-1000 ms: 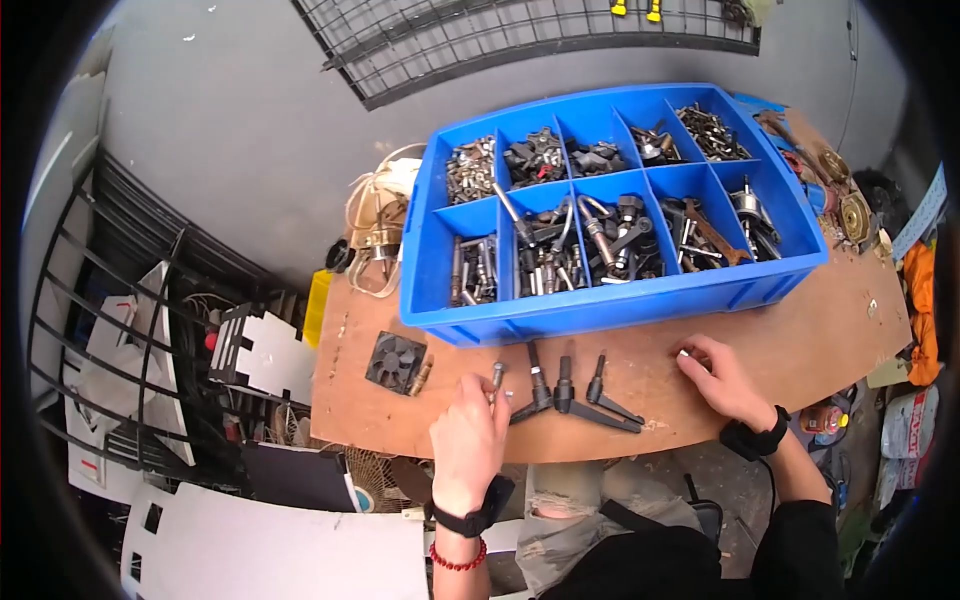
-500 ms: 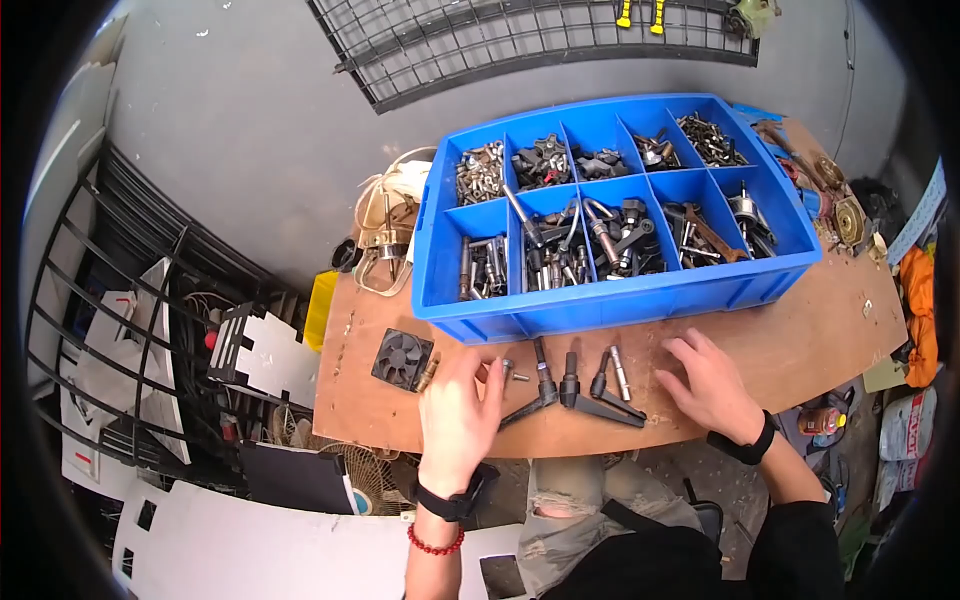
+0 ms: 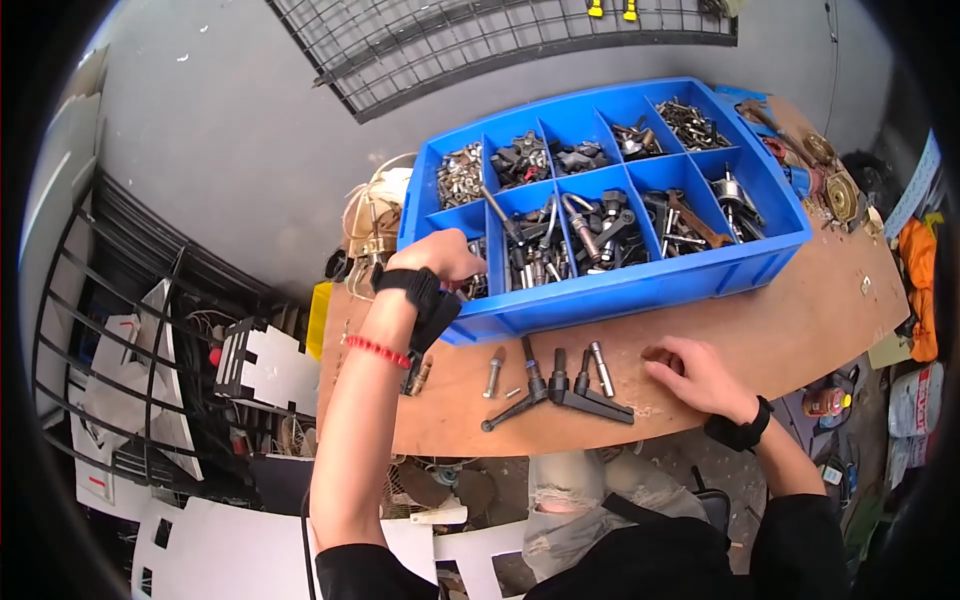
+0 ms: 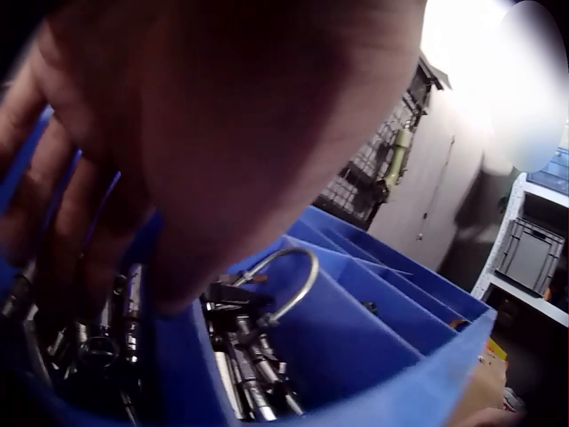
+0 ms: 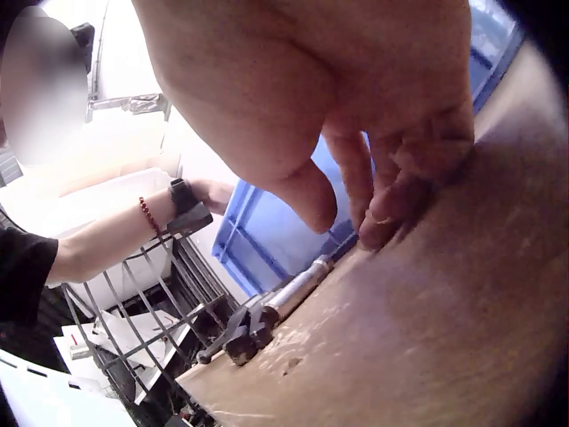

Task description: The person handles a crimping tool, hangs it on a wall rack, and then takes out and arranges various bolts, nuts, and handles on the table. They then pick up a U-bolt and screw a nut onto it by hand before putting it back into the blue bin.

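My left hand [image 3: 448,256] reaches over the near left corner of a blue divided bin [image 3: 620,302], into its front left compartment. In the left wrist view its fingers [image 4: 67,191] extend down over loose metal parts [image 4: 102,351]; the fingertips are partly hidden. My right hand [image 3: 700,375] rests on the tabletop with loosely bent fingers and nothing between them. Left of it lie a silver rod [image 3: 601,370] and several black clamping levers [image 3: 597,404] with threaded studs. Farther left are a bolt [image 3: 493,375] and a small pin [image 3: 514,392].
Metal fittings, knobs and screws fill the bin's other compartments, with a rusty wrench [image 3: 703,222] among them. A brass-coloured fitting [image 3: 421,374] lies by my left forearm. Corded hardware [image 3: 372,232] sits left of the bin, and a wire grid [image 3: 520,45] stands behind.
My left hand has left the bolt on the table and moved up into the bin. The silver rod came to lie beside the levers; my right hand stays nearby, its fingers now more bent.
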Demonstrator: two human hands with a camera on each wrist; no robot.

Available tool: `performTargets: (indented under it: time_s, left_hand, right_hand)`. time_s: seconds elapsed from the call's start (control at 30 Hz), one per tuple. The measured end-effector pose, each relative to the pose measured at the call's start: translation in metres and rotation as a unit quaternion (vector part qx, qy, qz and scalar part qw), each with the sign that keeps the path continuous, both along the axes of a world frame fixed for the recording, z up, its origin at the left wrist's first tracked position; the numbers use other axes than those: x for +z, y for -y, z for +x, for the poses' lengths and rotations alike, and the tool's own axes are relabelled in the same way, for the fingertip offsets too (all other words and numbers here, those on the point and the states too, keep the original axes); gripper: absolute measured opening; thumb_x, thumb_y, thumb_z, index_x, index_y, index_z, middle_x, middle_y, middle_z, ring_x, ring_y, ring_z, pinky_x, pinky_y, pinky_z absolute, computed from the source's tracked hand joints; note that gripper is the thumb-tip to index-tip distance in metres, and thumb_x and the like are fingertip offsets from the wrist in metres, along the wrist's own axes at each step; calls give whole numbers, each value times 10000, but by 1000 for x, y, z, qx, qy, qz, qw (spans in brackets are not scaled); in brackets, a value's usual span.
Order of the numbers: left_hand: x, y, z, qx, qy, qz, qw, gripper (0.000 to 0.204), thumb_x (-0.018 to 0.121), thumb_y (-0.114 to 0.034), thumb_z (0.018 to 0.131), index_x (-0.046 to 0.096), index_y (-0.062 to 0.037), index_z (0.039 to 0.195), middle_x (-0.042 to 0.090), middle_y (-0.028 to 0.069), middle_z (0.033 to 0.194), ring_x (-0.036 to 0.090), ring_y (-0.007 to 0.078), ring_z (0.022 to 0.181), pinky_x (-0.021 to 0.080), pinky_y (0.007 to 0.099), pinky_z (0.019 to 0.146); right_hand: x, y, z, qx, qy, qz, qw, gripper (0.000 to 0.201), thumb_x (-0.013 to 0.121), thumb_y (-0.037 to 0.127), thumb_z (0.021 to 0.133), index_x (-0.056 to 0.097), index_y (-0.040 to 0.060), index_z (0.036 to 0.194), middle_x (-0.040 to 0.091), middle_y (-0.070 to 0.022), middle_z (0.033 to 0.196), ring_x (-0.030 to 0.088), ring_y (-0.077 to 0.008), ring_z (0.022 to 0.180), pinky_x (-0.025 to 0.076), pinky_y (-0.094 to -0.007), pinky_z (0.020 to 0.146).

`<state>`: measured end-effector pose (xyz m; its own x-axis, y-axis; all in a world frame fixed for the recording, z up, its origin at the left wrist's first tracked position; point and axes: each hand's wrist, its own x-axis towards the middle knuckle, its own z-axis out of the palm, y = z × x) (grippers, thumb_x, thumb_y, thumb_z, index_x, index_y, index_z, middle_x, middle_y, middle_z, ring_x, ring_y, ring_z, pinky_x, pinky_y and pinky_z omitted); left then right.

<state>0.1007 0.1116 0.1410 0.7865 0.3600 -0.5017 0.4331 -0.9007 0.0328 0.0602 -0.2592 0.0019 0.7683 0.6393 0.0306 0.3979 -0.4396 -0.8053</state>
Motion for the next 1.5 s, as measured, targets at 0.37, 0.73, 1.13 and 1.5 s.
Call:
performTargets:
  time_s: [0.37,0.73,1.13,1.5]
  left_hand:
    - [-42,-31,50,3,-91,33,995,307,618,-303,871,774,-107,1049,759,44,1014,711,220,943,537,355,845]
    - [-19,-41,48,-17,21,-20,999,373,544,-308,946,656,38,865,689,119,810,665,199,665,513,349,534]
    - [-26,130,-123,117,628,-441,630,201,514,-179,1053,541,10,1116,653,141,898,678,202,741,570,326,680]
    - [-72,198,-208,274,494,-653,504,200,512,-140,1039,528,33,1138,699,209,972,726,326,902,612,365,747]
  right_hand:
    - [-3,-5,15,-28,-56,-20,998,363,730,389,855,716,57,1001,658,-71,687,650,-237,649,493,-357,622]
    - [1,-5,17,-26,-40,-47,998,445,737,490,826,722,74,984,664,-68,682,661,-248,653,492,-363,608]
    - [0,-6,17,-35,-35,-50,998,417,778,422,819,717,49,996,622,-46,685,601,-149,607,466,-295,583]
    - [67,-9,-48,59,-245,287,924,474,792,183,850,633,23,1267,672,-33,950,581,-32,684,448,-183,579]
